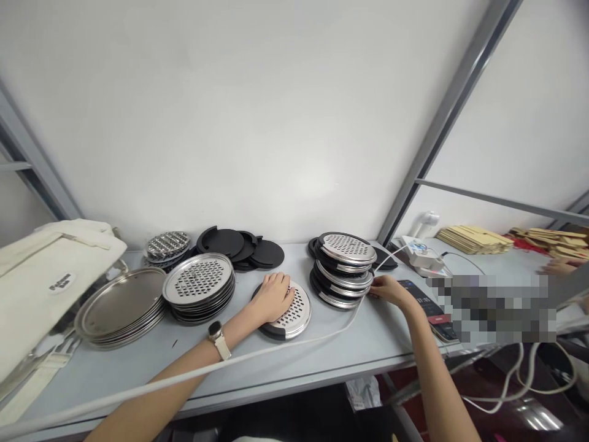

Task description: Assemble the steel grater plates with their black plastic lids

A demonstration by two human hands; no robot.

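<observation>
A round grater [299, 311] with a perforated metal face and black rim parts lies flat on the table. My left hand [275, 299] rests over its left part, fingers curled on the surface; the thumb is hard to see. To the right stands a stack of round graters [347, 248] with black and silver edges. At the stack's lower right side is my right hand [387, 290], its bent fingers closed against the edge; the fingertips are partly hidden. Further left is another stack of perforated metal discs [199, 279], beside a pile of plain round metal plates [120, 302].
Black round parts [225, 244] and coarse grater discs [168, 244] lie by the wall. A white cable [257, 353] crosses in front. At left sits a cream bag [55, 288]; at right are a phone [424, 301], wooden pieces [473, 239] and another person's hand [559, 267].
</observation>
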